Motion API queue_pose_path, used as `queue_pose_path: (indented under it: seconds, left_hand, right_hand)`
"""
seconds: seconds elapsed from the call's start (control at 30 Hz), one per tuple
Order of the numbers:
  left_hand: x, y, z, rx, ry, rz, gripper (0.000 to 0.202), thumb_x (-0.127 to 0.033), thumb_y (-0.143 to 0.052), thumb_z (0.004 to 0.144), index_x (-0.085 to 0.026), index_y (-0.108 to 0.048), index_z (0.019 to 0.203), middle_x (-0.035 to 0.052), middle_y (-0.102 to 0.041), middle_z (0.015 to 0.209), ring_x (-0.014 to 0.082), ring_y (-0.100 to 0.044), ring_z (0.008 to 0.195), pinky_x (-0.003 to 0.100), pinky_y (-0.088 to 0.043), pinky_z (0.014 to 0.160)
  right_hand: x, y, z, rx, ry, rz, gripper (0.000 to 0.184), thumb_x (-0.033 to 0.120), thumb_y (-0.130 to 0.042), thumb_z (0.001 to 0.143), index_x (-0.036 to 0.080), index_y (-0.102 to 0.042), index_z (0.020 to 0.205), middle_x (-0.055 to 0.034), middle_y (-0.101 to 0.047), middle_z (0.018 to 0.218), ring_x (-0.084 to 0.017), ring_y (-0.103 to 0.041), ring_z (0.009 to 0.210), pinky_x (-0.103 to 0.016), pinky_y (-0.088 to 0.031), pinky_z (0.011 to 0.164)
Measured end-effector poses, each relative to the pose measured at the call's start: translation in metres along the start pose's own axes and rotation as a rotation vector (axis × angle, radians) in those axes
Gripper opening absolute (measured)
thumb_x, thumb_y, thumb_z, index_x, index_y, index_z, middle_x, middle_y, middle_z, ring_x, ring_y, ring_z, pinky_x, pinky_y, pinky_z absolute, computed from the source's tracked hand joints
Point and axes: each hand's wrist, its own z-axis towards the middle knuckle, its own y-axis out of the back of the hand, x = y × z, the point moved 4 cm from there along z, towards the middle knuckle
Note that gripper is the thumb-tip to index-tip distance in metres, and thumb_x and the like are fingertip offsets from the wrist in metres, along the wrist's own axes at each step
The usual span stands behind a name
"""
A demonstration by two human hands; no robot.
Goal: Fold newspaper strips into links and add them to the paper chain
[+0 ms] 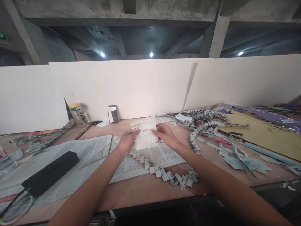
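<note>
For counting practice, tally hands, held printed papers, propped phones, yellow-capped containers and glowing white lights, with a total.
Left hand and right hand: 2
Held printed paper: 1
Propped phone: 1
Yellow-capped container: 1
White lights: 3
Total: 8

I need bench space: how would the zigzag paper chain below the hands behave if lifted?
The zigzag chain is probably light, since its links look like small folded paper. It would likely sag, as it already curves from the newspaper onto the tabletop. Its jagged edges might snag.

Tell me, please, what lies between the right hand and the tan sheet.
In the head view, a heap of folded-paper chains lies between the right hand and the tan sheet.
</note>
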Motion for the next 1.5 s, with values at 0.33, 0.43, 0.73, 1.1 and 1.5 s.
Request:
queue_pose_path:
  seconds: [0.33, 0.43, 0.73, 1.1, 1.5]
  left_hand:
    - [0.003, -0.026, -0.013, 0.114, -0.079, 0.126, 0.04, -0.047, -0.057, 0.08, -0.019, -0.062, 0.109, 0.0081, -0.067, 0.099, 0.0227, -0.06, 0.095, 0.034, -0.045, 0.082]
    - [0.0, -0.04, -0.021, 0.197, -0.163, 0.161, 0.037, -0.044, -0.056, 0.081, -0.019, -0.061, 0.107, 0.0073, -0.064, 0.101, 0.0205, -0.057, 0.096, 0.031, -0.043, 0.084]
    - [0.0, -0.024, -0.013, -0.01, -0.285, 0.403, 0.041, -0.05, -0.057, 0.077, -0.015, -0.052, 0.058, -0.0035, -0.044, 0.052, 0.0095, -0.04, 0.051, 0.022, -0.031, 0.05]
    - [-0.003, -0.036, -0.021, 0.141, -0.258, 0.466, 0.043, -0.056, -0.054, 0.077, -0.015, -0.061, 0.065, 0.0004, -0.056, 0.057, 0.0147, -0.054, 0.055, 0.025, -0.042, 0.051]
    - [-0.018, -0.026, -0.022, -0.074, -0.422, 0.461, 0.025, -0.038, -0.064, 0.075, -0.015, -0.07, 0.08, 0.0044, -0.069, 0.078, 0.0174, -0.061, 0.073, 0.026, -0.047, 0.065]
  right_hand:
    - [0.011, -0.023, -0.017, -0.105, 0.338, -0.406, 0.019, 0.018, -0.049, 0.073, 0.021, -0.034, 0.063, 0.0057, -0.035, 0.056, -0.009, -0.035, 0.051, -0.022, -0.029, 0.05]
    - [0.014, -0.029, -0.022, -0.096, 0.347, -0.49, 0.019, 0.018, -0.05, 0.071, 0.021, -0.033, 0.062, 0.0059, -0.037, 0.053, -0.009, -0.035, 0.048, -0.022, -0.027, 0.048]
    - [0.029, -0.036, -0.032, -0.031, 0.415, -0.556, 0.016, 0.025, -0.056, 0.073, 0.02, -0.043, 0.065, 0.0067, -0.038, 0.052, -0.009, -0.034, 0.047, -0.022, -0.026, 0.048]
    - [0.027, -0.009, -0.013, -0.141, 0.263, -0.12, 0.033, 0.043, -0.056, 0.079, 0.018, -0.046, 0.06, 0.0038, -0.036, 0.058, -0.011, -0.035, 0.056, -0.024, -0.031, 0.053]
    - [0.024, -0.012, -0.016, -0.131, 0.298, -0.168, 0.036, 0.045, -0.059, 0.077, 0.018, -0.044, 0.057, 0.0045, -0.034, 0.055, -0.01, -0.032, 0.054, -0.024, -0.027, 0.052]
